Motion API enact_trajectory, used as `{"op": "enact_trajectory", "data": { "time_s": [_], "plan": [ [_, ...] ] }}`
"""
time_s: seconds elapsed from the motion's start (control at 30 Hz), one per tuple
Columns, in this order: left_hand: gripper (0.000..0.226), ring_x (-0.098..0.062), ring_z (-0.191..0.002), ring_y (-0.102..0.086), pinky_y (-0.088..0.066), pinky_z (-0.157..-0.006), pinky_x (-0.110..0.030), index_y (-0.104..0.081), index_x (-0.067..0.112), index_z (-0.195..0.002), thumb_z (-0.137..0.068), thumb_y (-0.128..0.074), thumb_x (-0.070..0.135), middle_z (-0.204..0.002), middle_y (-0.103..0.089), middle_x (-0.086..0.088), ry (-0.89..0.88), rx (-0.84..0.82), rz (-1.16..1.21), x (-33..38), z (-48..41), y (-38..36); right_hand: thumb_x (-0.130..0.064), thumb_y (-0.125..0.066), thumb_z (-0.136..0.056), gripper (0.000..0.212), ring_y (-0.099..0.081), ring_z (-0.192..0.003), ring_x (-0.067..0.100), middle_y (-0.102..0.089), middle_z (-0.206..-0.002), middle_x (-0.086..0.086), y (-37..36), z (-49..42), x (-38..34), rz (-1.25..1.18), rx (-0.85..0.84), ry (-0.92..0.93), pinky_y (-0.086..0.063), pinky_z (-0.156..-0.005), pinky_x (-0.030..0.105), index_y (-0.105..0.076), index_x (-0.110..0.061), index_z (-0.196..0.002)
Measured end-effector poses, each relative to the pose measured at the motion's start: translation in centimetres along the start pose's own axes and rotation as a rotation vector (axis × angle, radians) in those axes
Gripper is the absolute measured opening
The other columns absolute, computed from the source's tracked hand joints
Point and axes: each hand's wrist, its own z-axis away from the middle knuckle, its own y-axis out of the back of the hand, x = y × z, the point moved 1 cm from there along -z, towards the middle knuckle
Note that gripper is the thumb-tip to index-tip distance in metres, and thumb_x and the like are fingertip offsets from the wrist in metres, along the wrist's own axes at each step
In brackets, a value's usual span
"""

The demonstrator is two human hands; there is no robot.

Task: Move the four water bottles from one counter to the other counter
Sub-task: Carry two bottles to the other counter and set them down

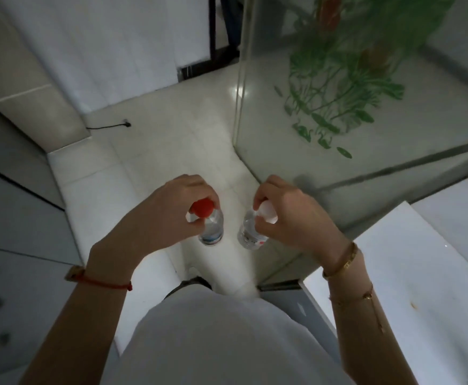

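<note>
I carry two clear water bottles above the pale tiled floor. My left hand [157,212] grips the neck of a red-capped bottle [212,226], which hangs upright below my fingers. My right hand [294,218] grips the top of a white-capped bottle [250,233], which also hangs down, tilted slightly. The two bottles are a short way apart and do not touch. No other bottles are in view.
A white counter [410,273] lies at the right, its corner close to my right forearm. A glass panel with green leaf decoration [338,107] stands ahead on the right. Grey cabinets [13,218] line the left. A black cable [110,126] lies on the floor ahead.
</note>
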Motion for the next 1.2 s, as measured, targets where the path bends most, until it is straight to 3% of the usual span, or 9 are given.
{"op": "enact_trajectory", "data": {
  "time_s": [0.27, 0.4, 0.57, 0.9, 1.0, 1.2],
  "plan": [
    [0.034, -0.015, -0.092, -0.056, -0.049, -0.078, -0.027, -0.068, 0.014, -0.103, -0.071, -0.079, 0.012, -0.103, -0.066, -0.001, 0.156, 0.092, -0.057, -8.3, 1.6, 6.2, -0.029, -0.064, -0.076, 0.019, -0.057, -0.074, 0.018, -0.051, -0.099, -0.007, -2.1, -11.6, -6.0, 0.001, -0.028, 0.161, -0.051, -0.066, 0.035, -0.057, -0.021, -0.092],
    [0.034, -0.015, -0.095, -0.056, -0.05, -0.082, -0.03, -0.067, 0.016, -0.105, -0.073, -0.077, 0.011, -0.106, -0.065, 0.001, 0.24, 0.126, -0.055, -11.5, 3.0, 8.6, -0.027, -0.064, -0.076, 0.019, -0.056, -0.075, 0.017, -0.051, -0.099, -0.007, -3.2, -16.0, -8.8, -0.002, -0.06, 0.233, -0.045, -0.063, 0.026, -0.056, -0.02, -0.092],
    [0.034, -0.014, -0.093, -0.056, -0.048, -0.08, -0.024, -0.067, 0.017, -0.105, -0.073, -0.077, 0.012, -0.104, -0.066, 0.001, 0.348, 0.195, -0.051, -15.7, 4.6, 10.9, -0.026, -0.065, -0.078, 0.019, -0.057, -0.075, 0.018, -0.052, -0.1, -0.005, -5.1, -21.7, -12.4, 0.022, -0.154, 0.337, -0.034, -0.055, 0.012, -0.057, -0.017, -0.093],
    [0.038, -0.009, -0.094, -0.053, -0.052, -0.079, -0.026, -0.063, 0.025, -0.106, -0.072, -0.078, 0.016, -0.104, -0.062, 0.007, 0.474, 0.281, -0.025, -23.4, 5.6, 14.1, -0.024, -0.067, -0.08, 0.02, -0.054, -0.073, 0.016, -0.052, -0.1, -0.003, -8.1, -31.7, -17.9, 0.061, -0.261, 0.514, -0.032, -0.056, 0.01, -0.056, -0.016, -0.094],
    [0.039, -0.008, -0.094, -0.054, -0.053, -0.078, -0.026, -0.062, 0.026, -0.105, -0.071, -0.078, 0.017, -0.102, -0.06, 0.01, 0.505, 0.301, -0.041, -26.5, 5.3, 15.7, -0.022, -0.066, -0.08, 0.018, -0.056, -0.073, 0.018, -0.053, -0.1, -0.003, -8.9, -35.7, -20.0, 0.061, -0.274, 0.581, -0.044, -0.059, 0.021, -0.056, -0.015, -0.093],
    [0.041, -0.005, -0.091, -0.053, -0.046, -0.077, -0.014, -0.061, 0.029, -0.104, -0.069, -0.081, 0.021, -0.103, -0.06, 0.01, 0.618, 0.351, -0.077, -34.1, 4.1, 20.2, -0.022, -0.065, -0.079, 0.018, -0.056, -0.072, 0.02, -0.052, -0.1, -0.003, -10.5, -45.6, -24.9, 0.065, -0.317, 0.719, -0.045, -0.06, 0.024, -0.056, -0.016, -0.093]
  ]
}}
